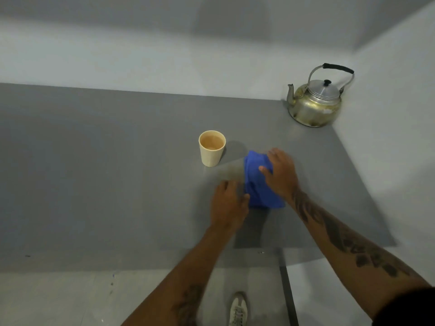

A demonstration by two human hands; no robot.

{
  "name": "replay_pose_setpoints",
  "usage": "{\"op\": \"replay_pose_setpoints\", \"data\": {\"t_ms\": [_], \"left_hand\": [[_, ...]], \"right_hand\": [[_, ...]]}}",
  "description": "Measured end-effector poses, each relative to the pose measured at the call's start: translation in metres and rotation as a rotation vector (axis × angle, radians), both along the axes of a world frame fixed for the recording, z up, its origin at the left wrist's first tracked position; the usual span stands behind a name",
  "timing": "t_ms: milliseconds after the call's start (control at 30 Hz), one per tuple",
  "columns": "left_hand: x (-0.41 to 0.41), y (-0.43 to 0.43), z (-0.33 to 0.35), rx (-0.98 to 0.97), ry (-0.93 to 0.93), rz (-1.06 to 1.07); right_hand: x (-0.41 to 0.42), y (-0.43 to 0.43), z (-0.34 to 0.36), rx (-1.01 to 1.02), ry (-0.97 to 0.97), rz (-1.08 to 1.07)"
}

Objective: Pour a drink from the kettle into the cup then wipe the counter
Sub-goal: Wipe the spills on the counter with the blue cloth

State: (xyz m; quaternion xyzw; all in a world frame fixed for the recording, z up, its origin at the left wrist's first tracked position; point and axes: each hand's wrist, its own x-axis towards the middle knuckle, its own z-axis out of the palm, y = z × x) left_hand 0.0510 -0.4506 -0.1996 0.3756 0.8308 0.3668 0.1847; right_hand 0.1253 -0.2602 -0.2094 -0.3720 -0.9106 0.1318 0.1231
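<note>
A cream cup (211, 150) holding a brown drink stands upright near the middle of the grey counter (94, 175). A worn metal kettle (314, 104) with a black-grip handle sits in the far right corner, spout pointing left. A blue cloth (257, 189) lies bunched on the counter just right of the cup. My right hand (280, 174) presses flat on top of the cloth, fingers spread. My left hand (228, 203) rests on the counter, its thumb touching the cloth's left edge.
White walls close the counter at the back and on the right. The counter's front edge runs across the lower part of the view. Below it are a pale floor, a dark strip (288, 297) and a white shoe (237, 309).
</note>
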Motion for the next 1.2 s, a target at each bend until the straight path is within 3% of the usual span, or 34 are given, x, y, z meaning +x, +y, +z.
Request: {"op": "replay_pose_setpoints", "data": {"t_ms": [133,267,400,467,633,700,833,1200], "left_hand": [[-0.075,-0.064,-0.015,0.062,0.275,0.025],[-0.152,-0.115,-0.037,-0.066,0.385,0.113],[-0.18,-0.141,-0.049,-0.147,0.456,0.077],[-0.181,-0.145,-0.052,-0.142,0.477,0.057],[-0.181,-0.146,-0.052,-0.125,0.48,0.053],[-0.182,-0.147,-0.051,-0.124,0.484,0.037],[-0.181,-0.146,-0.049,-0.133,0.47,0.043],[-0.18,-0.143,-0.051,-0.166,0.505,0.039]], "right_hand": [[0.011,-0.033,-0.029,0.08,-0.168,0.075],[-0.005,-0.034,-0.028,0.128,-0.332,0.076],[-0.035,-0.046,-0.027,0.069,-0.351,-0.028],[-0.049,-0.072,-0.022,0.092,-0.36,0.011],[-0.017,-0.127,-0.024,0.182,-0.387,0.351],[-0.002,-0.114,-0.026,0.206,-0.398,0.316],[-0.034,-0.094,-0.021,0.12,-0.414,0.052],[-0.069,-0.179,-0.027,0.179,-0.339,0.359]]}}
